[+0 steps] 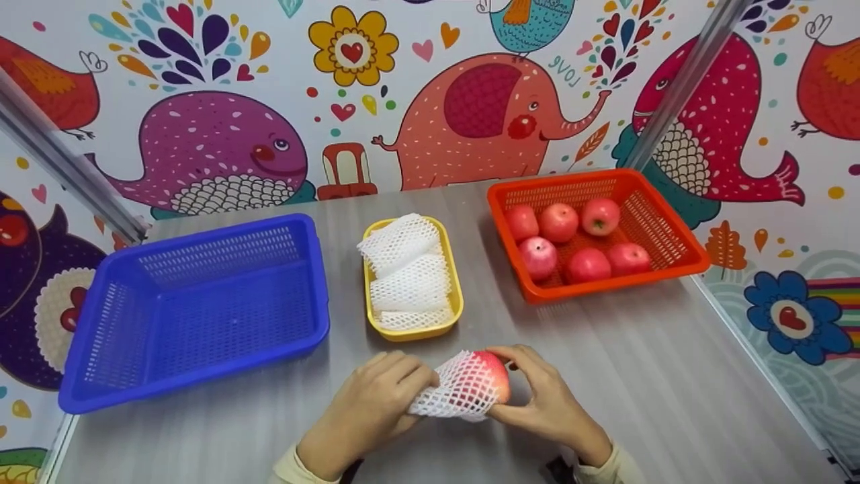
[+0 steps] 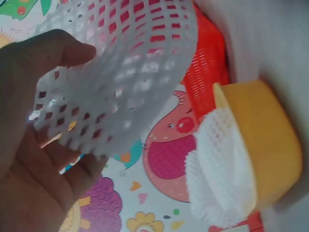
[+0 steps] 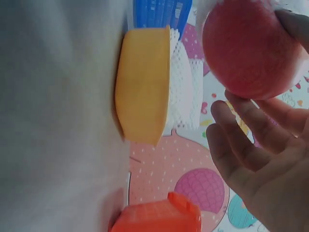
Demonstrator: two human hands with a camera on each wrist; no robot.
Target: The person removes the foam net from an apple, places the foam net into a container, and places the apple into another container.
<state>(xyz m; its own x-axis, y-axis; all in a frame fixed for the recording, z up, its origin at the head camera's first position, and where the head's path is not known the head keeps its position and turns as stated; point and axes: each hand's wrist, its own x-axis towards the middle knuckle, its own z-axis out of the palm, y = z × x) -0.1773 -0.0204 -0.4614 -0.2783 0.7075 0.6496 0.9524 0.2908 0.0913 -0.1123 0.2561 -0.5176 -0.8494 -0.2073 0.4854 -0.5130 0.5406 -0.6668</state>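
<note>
A red apple (image 1: 496, 371) sits partly inside a white foam net sleeve (image 1: 453, 393), above the table near its front. My left hand (image 1: 377, 405) pinches the loose end of the sleeve, and the left wrist view shows the thumb lying on the mesh (image 2: 113, 77). On the bare side of the apple, my right hand (image 1: 545, 407) holds it between thumb and fingers. The right wrist view shows the apple's uncovered red skin (image 3: 248, 50), with fingertips touching its underside and the other fingers spread below.
A yellow basket (image 1: 455, 306) holding several white foam sleeves (image 1: 411, 282) stands beyond the hands. At the left is a blue basket (image 1: 201, 383) with nothing in it. An orange-red basket (image 1: 665, 269) at the back right holds several apples (image 1: 559, 222). Patterned walls border the table.
</note>
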